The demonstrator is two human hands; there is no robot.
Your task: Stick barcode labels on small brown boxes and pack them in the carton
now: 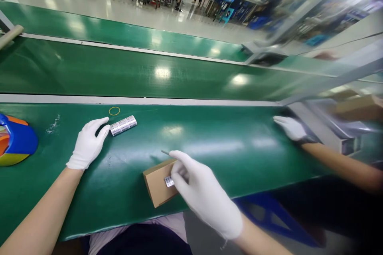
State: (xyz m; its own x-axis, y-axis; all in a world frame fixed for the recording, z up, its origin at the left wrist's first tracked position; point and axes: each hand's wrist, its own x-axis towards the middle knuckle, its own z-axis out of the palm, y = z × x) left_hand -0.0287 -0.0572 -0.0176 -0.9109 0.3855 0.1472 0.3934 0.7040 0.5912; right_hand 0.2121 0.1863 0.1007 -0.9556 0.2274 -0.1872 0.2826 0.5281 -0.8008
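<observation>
My left hand point(88, 143), in a white glove, lies on the green table point(209, 143) with its fingers loosely stretched, the fingertips touching a small roll of printed labels point(123, 125). My right hand point(203, 191), also gloved, rests on a small brown cardboard box point(158, 185) near the table's front edge. Its fingers pinch a thin grey stick or pen point(165, 152) and press beside a barcode label point(169, 181) on the box.
A yellow rubber band point(114, 110) lies past the label roll. A blue, orange and yellow object point(14, 139) sits at the left edge. A co-worker's gloved hand point(291, 128) rests on the table at right. A green conveyor belt point(119, 71) runs behind.
</observation>
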